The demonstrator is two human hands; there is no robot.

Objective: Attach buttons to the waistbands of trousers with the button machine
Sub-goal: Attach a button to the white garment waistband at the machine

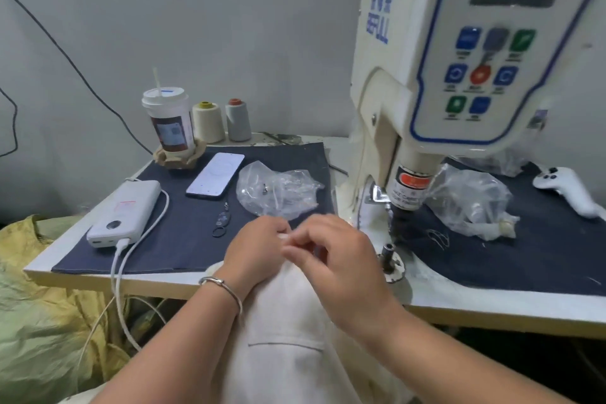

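Cream trousers lie over my lap and reach up to the table's front edge. My left hand, with a silver bangle on the wrist, grips the top edge of the cloth with curled fingers. My right hand meets it fingertip to fingertip and pinches the same edge; whether a button is between the fingers is hidden. The white button machine stands to the right, its head above the small metal post just right of my right hand.
On the dark cloth mat lie a power bank with cable, a phone, a crumpled plastic bag and small metal rings. A drink cup and two thread cones stand behind. Another bag and white controller lie right.
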